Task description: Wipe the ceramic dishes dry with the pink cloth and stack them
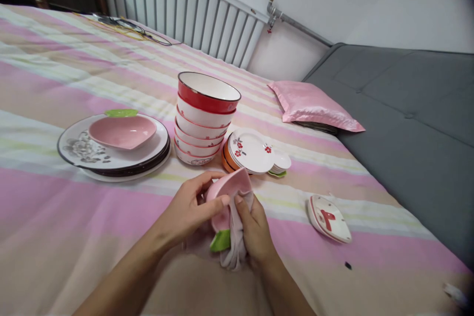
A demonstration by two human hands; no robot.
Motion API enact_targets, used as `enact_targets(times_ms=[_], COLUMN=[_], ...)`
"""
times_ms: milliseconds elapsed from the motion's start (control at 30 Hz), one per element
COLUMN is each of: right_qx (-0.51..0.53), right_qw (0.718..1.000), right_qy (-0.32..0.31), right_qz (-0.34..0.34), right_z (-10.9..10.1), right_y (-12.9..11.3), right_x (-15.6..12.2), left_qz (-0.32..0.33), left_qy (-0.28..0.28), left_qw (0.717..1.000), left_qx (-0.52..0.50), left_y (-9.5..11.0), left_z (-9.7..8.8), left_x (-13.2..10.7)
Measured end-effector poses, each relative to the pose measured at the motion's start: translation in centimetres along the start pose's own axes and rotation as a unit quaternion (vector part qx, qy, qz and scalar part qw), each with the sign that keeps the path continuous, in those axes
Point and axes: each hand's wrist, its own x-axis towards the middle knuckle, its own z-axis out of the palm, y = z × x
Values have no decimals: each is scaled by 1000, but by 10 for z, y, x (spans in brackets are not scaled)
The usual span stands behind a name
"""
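Here, the left hand (pixel 195 199) (partly curled) grips a pink bowl (pixel 230 183).

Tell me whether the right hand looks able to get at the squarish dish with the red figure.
Likely yes: only striped bedspread shows between the right hand and the squarish dish. It would probably need to release the pale cloth it holds against the pink bowl first.
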Motion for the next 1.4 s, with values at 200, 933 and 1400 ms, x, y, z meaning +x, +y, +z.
enact_targets(times_ms=[200,933,1400], right_qx=[120,-88,-202], right_qw=[990,994,974], right_qy=[45,58,75], right_qz=[64,-36,-69], right_z=[2,-2,-4], right_y=[1,6,-3], right_x=[3,2,-3], left_qz=[43,41,27], left_qy=[-24,-56,-94], left_qw=[995,983,981], left_qx=[86,168,168], left_y=[-1,-6,-3], left_z=[10,2,-11], left_x=[-4,-7,-9])
